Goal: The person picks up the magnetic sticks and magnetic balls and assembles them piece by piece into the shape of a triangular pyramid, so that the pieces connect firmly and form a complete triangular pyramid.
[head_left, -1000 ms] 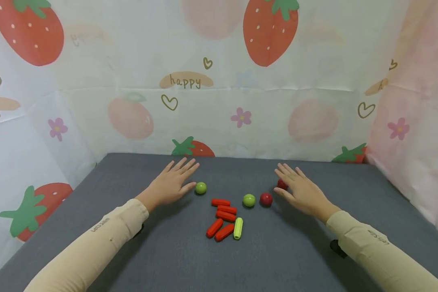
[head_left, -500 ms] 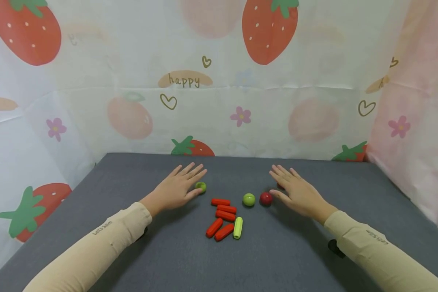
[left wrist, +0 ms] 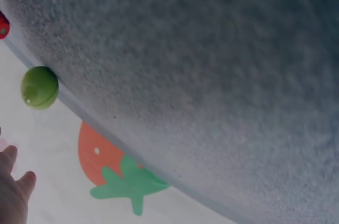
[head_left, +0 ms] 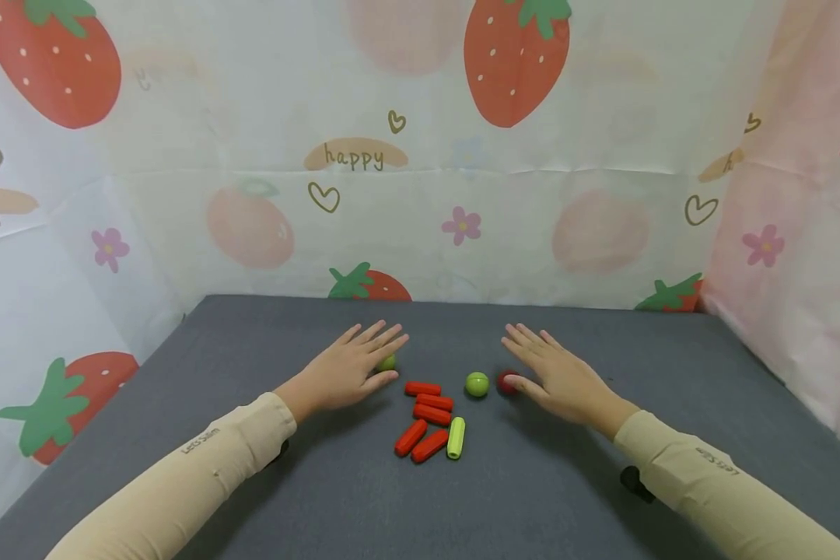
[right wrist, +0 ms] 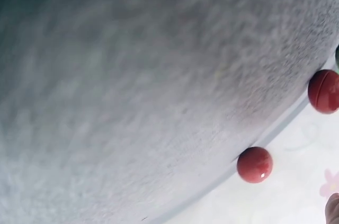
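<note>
My left hand (head_left: pixel 350 369) hovers palm down with fingers spread, holding nothing. It partly covers a small green ball (head_left: pixel 387 363), which shows whole in the left wrist view (left wrist: pixel 39 87). Over on the right, my right hand (head_left: pixel 563 381) is likewise spread and holds nothing; its thumb overlaps a red ball (head_left: pixel 506 382). A second red ball (right wrist: pixel 255 164) is hidden behind that hand in the head view but shows in the right wrist view. Between the hands lie another green ball (head_left: pixel 477 384), several red ridged cylinders (head_left: pixel 432 414) and one yellow-green cylinder (head_left: pixel 456 438).
Everything lies on a dark grey tabletop (head_left: pixel 364 505). A strawberry-print cloth (head_left: pixel 420 233) hangs behind the far edge and along both sides. Beige sleeves (head_left: pixel 182 474) cover both forearms, with a dark band at each wrist.
Both hands have drifted inward and slightly nearer the body, still spread. The left now covers more of its green ball; the right has come over both red balls. The balls and cylinders stay put.
</note>
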A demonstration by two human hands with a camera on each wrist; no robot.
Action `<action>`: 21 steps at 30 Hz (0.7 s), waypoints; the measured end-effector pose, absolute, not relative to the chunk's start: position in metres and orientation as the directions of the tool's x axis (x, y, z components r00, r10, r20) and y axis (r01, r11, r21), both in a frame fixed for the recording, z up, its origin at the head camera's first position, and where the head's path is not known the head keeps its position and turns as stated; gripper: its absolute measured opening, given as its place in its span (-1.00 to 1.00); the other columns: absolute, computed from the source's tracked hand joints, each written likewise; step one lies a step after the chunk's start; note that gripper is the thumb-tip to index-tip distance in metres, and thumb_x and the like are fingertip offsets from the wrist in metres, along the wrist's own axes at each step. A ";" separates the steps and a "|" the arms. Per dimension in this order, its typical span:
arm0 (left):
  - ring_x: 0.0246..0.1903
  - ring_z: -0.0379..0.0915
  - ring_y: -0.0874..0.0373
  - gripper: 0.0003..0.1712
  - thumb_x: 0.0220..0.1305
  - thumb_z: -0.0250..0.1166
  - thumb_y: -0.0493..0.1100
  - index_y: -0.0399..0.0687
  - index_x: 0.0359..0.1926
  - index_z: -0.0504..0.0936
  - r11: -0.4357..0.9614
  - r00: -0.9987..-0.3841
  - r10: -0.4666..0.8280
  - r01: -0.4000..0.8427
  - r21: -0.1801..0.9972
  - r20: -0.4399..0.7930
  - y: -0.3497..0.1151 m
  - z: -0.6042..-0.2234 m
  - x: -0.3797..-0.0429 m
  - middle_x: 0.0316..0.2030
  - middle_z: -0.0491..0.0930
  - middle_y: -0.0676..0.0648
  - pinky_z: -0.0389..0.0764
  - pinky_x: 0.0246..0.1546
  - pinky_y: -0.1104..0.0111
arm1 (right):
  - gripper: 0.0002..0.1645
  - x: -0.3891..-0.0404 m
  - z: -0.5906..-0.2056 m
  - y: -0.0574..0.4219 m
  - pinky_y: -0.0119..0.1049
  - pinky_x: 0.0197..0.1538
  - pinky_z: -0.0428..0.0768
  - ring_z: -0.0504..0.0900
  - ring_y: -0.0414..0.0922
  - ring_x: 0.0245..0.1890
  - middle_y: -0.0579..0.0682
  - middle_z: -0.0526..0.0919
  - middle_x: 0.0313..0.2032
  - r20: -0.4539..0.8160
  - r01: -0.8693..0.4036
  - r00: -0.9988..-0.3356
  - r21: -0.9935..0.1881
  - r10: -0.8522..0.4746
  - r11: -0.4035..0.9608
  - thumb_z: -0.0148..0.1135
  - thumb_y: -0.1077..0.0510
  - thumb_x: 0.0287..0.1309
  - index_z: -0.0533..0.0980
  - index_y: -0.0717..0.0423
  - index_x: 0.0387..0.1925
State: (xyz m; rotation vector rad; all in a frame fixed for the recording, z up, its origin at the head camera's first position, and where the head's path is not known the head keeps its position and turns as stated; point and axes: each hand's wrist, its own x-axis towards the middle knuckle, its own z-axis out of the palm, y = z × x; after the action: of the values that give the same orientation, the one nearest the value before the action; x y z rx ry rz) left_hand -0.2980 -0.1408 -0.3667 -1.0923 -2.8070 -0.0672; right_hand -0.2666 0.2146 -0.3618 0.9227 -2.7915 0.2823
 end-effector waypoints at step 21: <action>0.54 -0.01 -0.08 -0.27 0.51 0.00 0.19 0.02 0.55 0.12 0.729 -0.749 0.661 0.656 0.196 0.048 -0.124 -0.363 -0.283 0.55 0.09 -0.11 0.14 0.51 -0.04 | -0.14 -0.257 -0.358 0.202 0.26 0.38 0.35 0.21 0.19 0.48 0.15 0.14 0.53 0.254 -0.538 -0.843 -0.397 -0.475 0.743 0.37 -0.01 0.23 0.27 0.18 0.45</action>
State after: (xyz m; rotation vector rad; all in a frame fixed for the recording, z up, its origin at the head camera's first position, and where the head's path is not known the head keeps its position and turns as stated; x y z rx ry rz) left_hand -0.2833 -0.1235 -0.3632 -1.1218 -2.9437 -0.3187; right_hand -0.2570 0.2018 -0.3576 0.8194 -2.8045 0.7020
